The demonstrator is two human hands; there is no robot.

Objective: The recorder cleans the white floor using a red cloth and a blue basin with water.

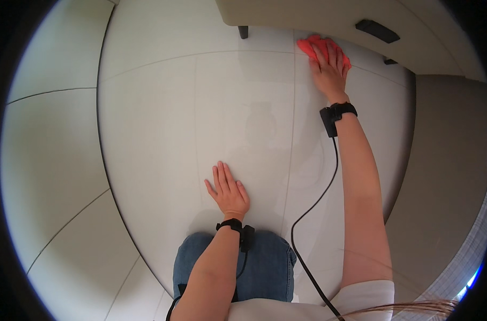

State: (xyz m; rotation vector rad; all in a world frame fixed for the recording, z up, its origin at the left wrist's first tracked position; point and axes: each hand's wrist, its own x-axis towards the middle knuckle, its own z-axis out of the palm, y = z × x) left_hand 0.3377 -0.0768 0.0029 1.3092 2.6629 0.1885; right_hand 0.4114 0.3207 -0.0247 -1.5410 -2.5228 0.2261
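My right hand [330, 72] reaches far forward and presses a red cloth [310, 47] onto the pale tiled floor [243, 123], close to the base of a beige cabinet. Its fingers lie over the cloth, which bunches out around them. Nearer to me, my left hand [230, 192] lies flat on the floor just ahead of my knees, fingers spread, holding nothing. Each wrist wears a black strap with a small box, and a black cable [314, 208] trails from the right one.
Ahead stands the beige cabinet [307, 18] on short dark legs [243, 32], with a black handle [377, 31]. A tiled wall [56, 144] runs along my left. At the right is a brownish panel [447, 144]. My knees in jeans [265, 267] are at the lower edge.
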